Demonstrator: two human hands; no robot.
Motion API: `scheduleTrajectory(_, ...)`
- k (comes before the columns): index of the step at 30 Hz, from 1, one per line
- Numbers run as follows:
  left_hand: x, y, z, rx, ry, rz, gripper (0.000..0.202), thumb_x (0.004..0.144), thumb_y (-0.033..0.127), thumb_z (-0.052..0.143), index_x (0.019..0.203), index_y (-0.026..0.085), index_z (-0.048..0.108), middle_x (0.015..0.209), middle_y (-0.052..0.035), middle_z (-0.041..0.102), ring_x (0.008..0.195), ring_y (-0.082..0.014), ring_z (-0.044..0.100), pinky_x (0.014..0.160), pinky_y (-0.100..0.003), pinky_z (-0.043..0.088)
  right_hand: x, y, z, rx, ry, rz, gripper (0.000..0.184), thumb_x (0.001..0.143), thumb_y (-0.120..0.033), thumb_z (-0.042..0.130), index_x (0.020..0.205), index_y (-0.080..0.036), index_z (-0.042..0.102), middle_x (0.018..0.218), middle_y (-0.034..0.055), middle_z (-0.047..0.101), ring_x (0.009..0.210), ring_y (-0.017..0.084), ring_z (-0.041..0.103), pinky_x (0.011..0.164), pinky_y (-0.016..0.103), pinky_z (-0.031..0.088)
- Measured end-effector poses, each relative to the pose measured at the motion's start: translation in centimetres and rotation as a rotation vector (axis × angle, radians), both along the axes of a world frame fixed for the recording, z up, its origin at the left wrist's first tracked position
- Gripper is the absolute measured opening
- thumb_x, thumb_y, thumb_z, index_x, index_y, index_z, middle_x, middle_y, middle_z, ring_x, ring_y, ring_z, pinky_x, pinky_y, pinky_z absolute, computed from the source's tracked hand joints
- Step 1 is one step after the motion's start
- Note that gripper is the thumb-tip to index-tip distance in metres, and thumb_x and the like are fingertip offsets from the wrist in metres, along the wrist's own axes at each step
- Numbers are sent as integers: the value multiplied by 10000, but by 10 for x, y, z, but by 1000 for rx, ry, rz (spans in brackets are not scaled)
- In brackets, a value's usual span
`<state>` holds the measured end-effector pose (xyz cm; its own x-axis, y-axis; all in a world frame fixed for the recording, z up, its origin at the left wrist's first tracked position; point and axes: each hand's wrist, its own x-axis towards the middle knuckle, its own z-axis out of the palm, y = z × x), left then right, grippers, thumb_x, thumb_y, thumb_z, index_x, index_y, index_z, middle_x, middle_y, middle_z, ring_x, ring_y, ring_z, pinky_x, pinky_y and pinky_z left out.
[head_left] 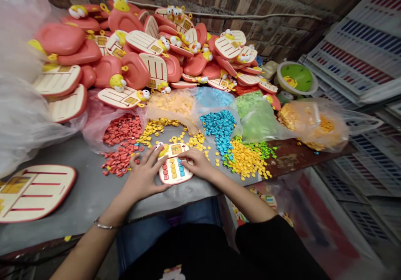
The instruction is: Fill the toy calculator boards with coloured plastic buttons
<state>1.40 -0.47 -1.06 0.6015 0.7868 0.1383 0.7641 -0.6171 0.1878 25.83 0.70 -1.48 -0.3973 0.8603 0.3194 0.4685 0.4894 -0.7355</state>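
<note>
A cream toy calculator panel (173,167) with red rim lies flat on the grey table (90,192), bearing red, yellow and blue buttons. My left hand (144,176) rests on its left edge, fingers spread and steadying it. My right hand (196,163) sits on its right edge, fingertips pinched together over the blue buttons; what they pinch is too small to see. Heaps of loose red buttons (122,142), yellow buttons (247,161) and blue buttons (221,129) lie just beyond the panel.
A big pile of red toy calculator shells (140,50) with yellow duck heads fills the back. Plastic bags (316,123) of coloured buttons sit right. Another cream panel (33,192) lies at left. A brick wall stands behind; stacked white crates (360,54) stand on the right.
</note>
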Motion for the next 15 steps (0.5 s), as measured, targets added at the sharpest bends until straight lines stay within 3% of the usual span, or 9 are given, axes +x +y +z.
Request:
scheduleTrajectory(2, -1, 0, 0, 0, 0, -7, 748, 759, 605, 601, 1411, 264, 468, 1585, -131, 249, 1430, -371, 258, 1095, -573, 56, 17, -9, 12, -24, 5, -20, 156, 890, -224, 620, 1031, -210, 687, 950, 50, 730, 884, 197, 657, 805, 336, 504)
scheduleTrajectory(5, -1, 1, 0, -3, 0, -18, 753, 769, 618, 589, 1415, 252, 465, 1585, -137, 247, 1433, -374, 248, 1092, -578, 49, 58, -31, 23, 12, -49, -278, 116, 918, -240, 580, 972, -211, 678, 885, 46, 709, 829, 196, 642, 771, 333, 498)
scheduleTrajectory(9, 0, 1, 0, -30, -9, -13, 756, 761, 602, 602, 1417, 252, 466, 1588, -134, 244, 1428, -396, 250, 1092, -583, 59, 107, -65, 13, 54, -404, -483, 90, 894, -207, 574, 893, -189, 662, 861, 76, 664, 841, 240, 609, 758, 364, 483)
scheduleTrajectory(12, 1, 0, 1, -34, -4, -4, 764, 758, 604, 606, 1422, 255, 462, 1589, -135, 241, 1428, -395, 246, 1091, -582, 64, 116, -78, -1, 53, -599, -533, 120, 897, -186, 546, 867, -189, 663, 863, 94, 649, 842, 260, 597, 737, 374, 482)
scheduleTrajectory(15, 2, 0, 2, -24, 13, -7, 770, 757, 609, 609, 1418, 241, 469, 1586, -143, 246, 1429, -387, 245, 1084, -585, 76, 104, -74, -5, 105, -499, -533, 132, 914, -187, 524, 897, -189, 655, 887, 94, 654, 862, 250, 608, 763, 369, 496)
